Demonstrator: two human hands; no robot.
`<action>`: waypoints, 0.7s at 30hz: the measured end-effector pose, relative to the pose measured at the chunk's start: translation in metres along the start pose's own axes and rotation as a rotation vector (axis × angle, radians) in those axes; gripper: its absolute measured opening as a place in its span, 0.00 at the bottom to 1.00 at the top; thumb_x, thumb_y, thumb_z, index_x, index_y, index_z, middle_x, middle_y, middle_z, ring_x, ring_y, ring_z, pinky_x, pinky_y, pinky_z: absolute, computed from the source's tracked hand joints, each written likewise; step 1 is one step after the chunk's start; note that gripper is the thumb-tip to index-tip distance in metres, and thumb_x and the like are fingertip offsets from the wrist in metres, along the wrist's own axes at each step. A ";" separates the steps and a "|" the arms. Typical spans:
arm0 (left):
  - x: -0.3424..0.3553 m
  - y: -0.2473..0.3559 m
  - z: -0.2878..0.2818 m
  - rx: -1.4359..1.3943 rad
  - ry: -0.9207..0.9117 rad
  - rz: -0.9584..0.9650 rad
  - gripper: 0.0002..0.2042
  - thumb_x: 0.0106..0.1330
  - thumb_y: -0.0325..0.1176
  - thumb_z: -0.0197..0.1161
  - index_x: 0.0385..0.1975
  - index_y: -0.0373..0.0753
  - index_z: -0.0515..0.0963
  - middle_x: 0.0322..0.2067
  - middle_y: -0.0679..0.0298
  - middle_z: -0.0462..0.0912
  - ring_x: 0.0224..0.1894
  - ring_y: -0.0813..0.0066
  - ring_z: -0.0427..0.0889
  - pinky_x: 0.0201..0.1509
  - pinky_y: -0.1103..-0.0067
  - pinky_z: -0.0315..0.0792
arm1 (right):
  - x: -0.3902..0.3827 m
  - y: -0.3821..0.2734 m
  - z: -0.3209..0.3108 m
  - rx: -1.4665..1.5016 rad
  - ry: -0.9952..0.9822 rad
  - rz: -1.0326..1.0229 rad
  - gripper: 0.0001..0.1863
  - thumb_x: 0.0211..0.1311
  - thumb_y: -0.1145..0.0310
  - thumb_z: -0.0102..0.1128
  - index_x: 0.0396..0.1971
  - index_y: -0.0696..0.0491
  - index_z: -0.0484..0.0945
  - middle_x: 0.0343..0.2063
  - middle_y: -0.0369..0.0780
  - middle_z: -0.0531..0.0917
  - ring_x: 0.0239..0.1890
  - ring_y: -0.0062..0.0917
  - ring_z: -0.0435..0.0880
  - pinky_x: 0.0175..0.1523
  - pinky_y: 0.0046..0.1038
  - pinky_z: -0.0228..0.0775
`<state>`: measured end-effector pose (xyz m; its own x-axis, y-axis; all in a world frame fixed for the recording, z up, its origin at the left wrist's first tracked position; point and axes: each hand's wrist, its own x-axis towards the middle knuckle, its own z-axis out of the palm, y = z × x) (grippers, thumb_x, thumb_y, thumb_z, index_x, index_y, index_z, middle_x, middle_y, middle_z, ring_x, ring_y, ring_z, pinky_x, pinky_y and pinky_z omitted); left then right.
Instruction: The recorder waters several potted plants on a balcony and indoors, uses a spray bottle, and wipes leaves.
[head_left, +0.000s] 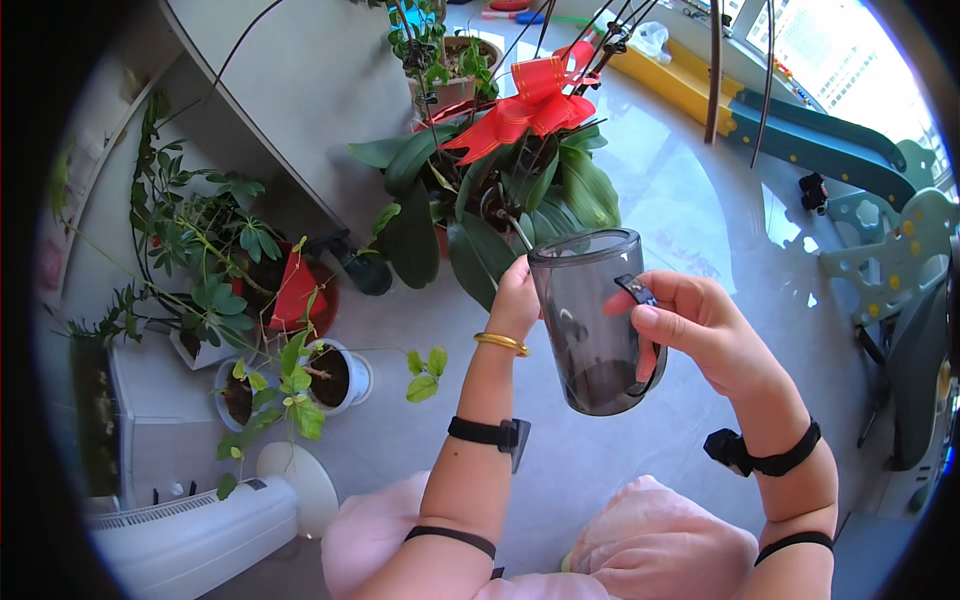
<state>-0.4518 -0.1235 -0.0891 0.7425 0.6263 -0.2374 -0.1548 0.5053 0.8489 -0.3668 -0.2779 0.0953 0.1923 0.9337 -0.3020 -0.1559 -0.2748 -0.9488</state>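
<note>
My right hand (690,325) grips the handle of a clear grey jug (590,335), which it holds tilted a little in front of a potted plant. No liquid can be made out inside. Beside the jug's left wall is my left hand (515,303), which looks curled; the jug hides most of its fingers. Just above that hand a thin metallic rod (521,236) slants toward the plant; whether the hand holds it is hidden. Broad dark-green leaves (590,188) spread behind the jug, with a red ribbon bow (540,95) over them.
Several potted plants stand on the left, among them a white pot (357,378) and a leafy shrub (215,235). A white appliance (200,535) lies at lower left. A yellow and blue slide (800,125) runs along the right. Another potted plant (450,70) stands behind.
</note>
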 end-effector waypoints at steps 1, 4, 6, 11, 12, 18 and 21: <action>0.009 -0.005 -0.002 0.000 0.005 -0.010 0.07 0.65 0.33 0.47 0.34 0.38 0.71 0.21 0.69 0.74 0.20 0.86 0.72 0.20 0.87 0.67 | 0.001 0.000 -0.002 0.007 0.000 0.009 0.17 0.58 0.63 0.56 0.41 0.62 0.72 0.26 0.35 0.76 0.22 0.14 0.75 0.31 0.16 0.66; 0.036 -0.034 -0.019 -0.118 -0.051 -0.053 0.08 0.64 0.32 0.49 0.35 0.35 0.72 0.24 0.67 0.76 0.26 0.84 0.73 0.29 0.86 0.69 | 0.003 -0.006 0.000 0.073 0.010 0.046 0.16 0.59 0.65 0.55 0.41 0.62 0.71 0.26 0.34 0.76 0.23 0.13 0.74 0.30 0.15 0.65; 0.036 -0.041 -0.033 0.136 -0.060 0.076 0.10 0.63 0.32 0.50 0.38 0.32 0.72 0.29 0.66 0.77 0.33 0.82 0.73 0.38 0.85 0.69 | 0.005 -0.006 0.006 0.092 0.006 0.075 0.16 0.59 0.65 0.55 0.41 0.62 0.71 0.26 0.34 0.76 0.23 0.13 0.73 0.30 0.15 0.65; 0.029 -0.037 -0.039 0.036 -0.043 -0.093 0.13 0.62 0.37 0.53 0.36 0.32 0.73 0.29 0.67 0.78 0.33 0.82 0.73 0.38 0.83 0.69 | 0.009 -0.012 0.015 0.072 0.042 0.114 0.14 0.59 0.66 0.54 0.39 0.60 0.72 0.24 0.32 0.75 0.22 0.11 0.71 0.29 0.15 0.63; 0.026 -0.029 -0.038 0.030 -0.030 -0.134 0.14 0.61 0.39 0.55 0.35 0.32 0.74 0.29 0.67 0.78 0.32 0.82 0.74 0.37 0.83 0.70 | 0.010 -0.013 0.020 0.101 0.054 0.120 0.13 0.59 0.66 0.54 0.38 0.60 0.72 0.23 0.31 0.74 0.22 0.11 0.71 0.29 0.16 0.63; 0.004 0.038 -0.035 -0.160 -0.159 -0.543 0.12 0.62 0.39 0.53 0.38 0.38 0.72 0.31 0.63 0.77 0.34 0.74 0.77 0.33 0.80 0.73 | 0.019 -0.006 0.048 0.099 0.154 0.138 0.13 0.59 0.68 0.53 0.40 0.59 0.72 0.27 0.31 0.75 0.22 0.11 0.71 0.30 0.15 0.63; -0.010 0.068 -0.033 -0.091 0.058 -0.603 0.13 0.64 0.42 0.50 0.37 0.39 0.73 0.31 0.64 0.77 0.34 0.73 0.77 0.36 0.77 0.73 | 0.023 -0.013 0.062 0.154 0.188 0.137 0.12 0.59 0.68 0.53 0.40 0.60 0.72 0.28 0.32 0.75 0.22 0.11 0.71 0.30 0.15 0.63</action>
<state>-0.4912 -0.0756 -0.0446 0.6800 0.2443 -0.6913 0.2247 0.8280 0.5137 -0.4207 -0.2390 0.1062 0.3334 0.8272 -0.4523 -0.3357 -0.3441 -0.8769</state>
